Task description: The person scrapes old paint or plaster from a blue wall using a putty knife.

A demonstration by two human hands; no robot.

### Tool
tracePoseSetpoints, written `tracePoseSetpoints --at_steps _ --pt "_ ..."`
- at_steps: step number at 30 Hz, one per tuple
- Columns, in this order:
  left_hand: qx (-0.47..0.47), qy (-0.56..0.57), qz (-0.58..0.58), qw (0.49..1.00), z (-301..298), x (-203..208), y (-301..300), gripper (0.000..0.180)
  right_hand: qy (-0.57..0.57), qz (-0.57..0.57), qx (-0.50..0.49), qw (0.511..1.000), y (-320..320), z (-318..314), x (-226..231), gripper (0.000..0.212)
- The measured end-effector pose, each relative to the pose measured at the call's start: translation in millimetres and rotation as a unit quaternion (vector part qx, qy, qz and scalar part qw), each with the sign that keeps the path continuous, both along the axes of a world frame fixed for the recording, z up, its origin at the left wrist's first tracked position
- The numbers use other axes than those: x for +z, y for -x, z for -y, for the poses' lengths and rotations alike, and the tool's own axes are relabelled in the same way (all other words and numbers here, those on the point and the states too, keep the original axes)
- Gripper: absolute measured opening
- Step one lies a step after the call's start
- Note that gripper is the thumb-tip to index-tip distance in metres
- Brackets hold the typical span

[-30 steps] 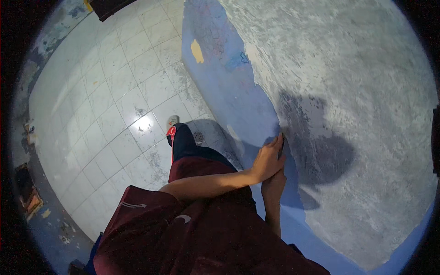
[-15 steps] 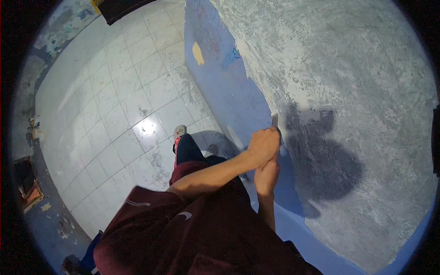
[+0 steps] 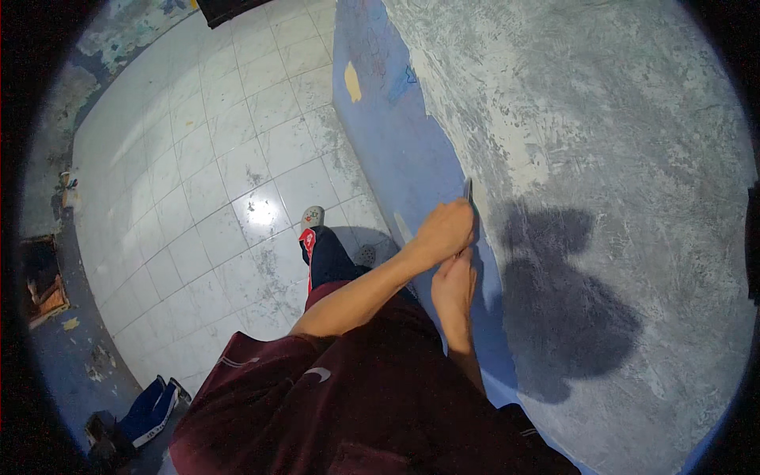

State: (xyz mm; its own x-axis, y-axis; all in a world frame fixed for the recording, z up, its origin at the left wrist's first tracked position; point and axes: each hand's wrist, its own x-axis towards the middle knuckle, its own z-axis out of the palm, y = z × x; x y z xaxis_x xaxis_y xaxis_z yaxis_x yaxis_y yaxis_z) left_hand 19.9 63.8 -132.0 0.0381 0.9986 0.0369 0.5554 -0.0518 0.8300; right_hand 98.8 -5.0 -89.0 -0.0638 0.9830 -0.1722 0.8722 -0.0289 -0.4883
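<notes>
My left hand [image 3: 447, 231] is closed round the handle of a scraper. The narrow metal blade of the scraper [image 3: 469, 190] sticks up past the fist, at the line where blue paint meets the bare grey patch. My right hand [image 3: 454, 283] is closed just below the left one, touching it, and seems wrapped round the lower handle, which the fingers hide. Blue paint [image 3: 396, 134] covers the lower wall on the left of this line. Rough grey plaster [image 3: 617, 150] with pale streaks spreads over the wall on the right.
A white tiled floor [image 3: 214, 166] lies to the left, with grey dust along the wall's foot. My shoe [image 3: 313, 215] stands on it. Blue shoes [image 3: 150, 412] lie at the lower left by a peeling wall [image 3: 99, 356]. A dark shadow [image 3: 570, 309] falls on the plaster.
Both hands and the scraper have moved slightly up and left along the paint edge. The view has shifted, bringing more of the blue shoes into sight.
</notes>
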Motion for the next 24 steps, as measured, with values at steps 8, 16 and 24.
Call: tracePoseSetpoints --at_steps 8,16,24 --pt "0.0 -0.025 0.001 1.0 -2 3 10 0.014 -0.066 -0.019 0.056 0.996 -2 -7 -11 0.023" --pt "0.166 0.04 0.224 0.96 24 7 -22 0.042 -0.032 -0.068 -0.008 0.997 2 -1 0 0.04" --pt "0.092 0.125 0.436 0.887 24 7 -23 0.067 0.016 -0.087 0.001 0.996 -14 0 -1 0.045"
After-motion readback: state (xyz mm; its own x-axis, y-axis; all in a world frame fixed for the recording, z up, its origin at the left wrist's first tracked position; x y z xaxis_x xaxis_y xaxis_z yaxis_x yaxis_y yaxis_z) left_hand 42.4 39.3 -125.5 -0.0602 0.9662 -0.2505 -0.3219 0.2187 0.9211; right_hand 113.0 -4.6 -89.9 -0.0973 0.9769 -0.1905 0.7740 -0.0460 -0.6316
